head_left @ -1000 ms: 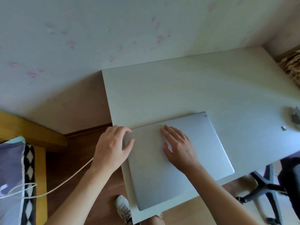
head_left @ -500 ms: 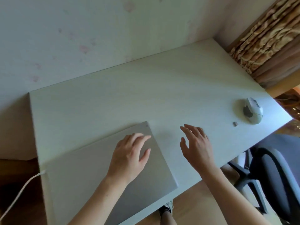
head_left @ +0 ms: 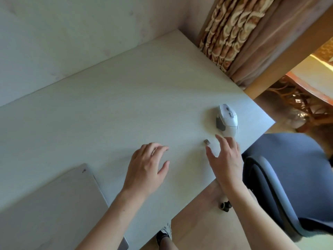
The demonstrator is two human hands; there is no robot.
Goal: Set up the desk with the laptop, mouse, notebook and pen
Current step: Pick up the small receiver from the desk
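Observation:
A closed silver laptop (head_left: pixel 54 204) lies flat on the white desk (head_left: pixel 117 105) at the lower left. A white and grey mouse (head_left: pixel 227 120) rests near the desk's right end. Just in front of it sits a tiny USB dongle (head_left: pixel 207 142). My right hand (head_left: pixel 225 157) hovers with fingers spread beside the dongle, its fingertips close to the mouse's near end. My left hand (head_left: pixel 149 165) is over bare desk, right of the laptop, fingers apart and holding nothing. No notebook or pen is in view.
A dark blue office chair (head_left: pixel 292 186) stands at the desk's right front corner. A patterned curtain (head_left: pixel 230 29) hangs behind the desk's far right end. A wall runs along the back edge. My shoe (head_left: pixel 164 233) shows below the desk's front edge.
Both hands have left the laptop and moved right along the desk. My right hand has come close to the dongle and mouse. The view has swung right.

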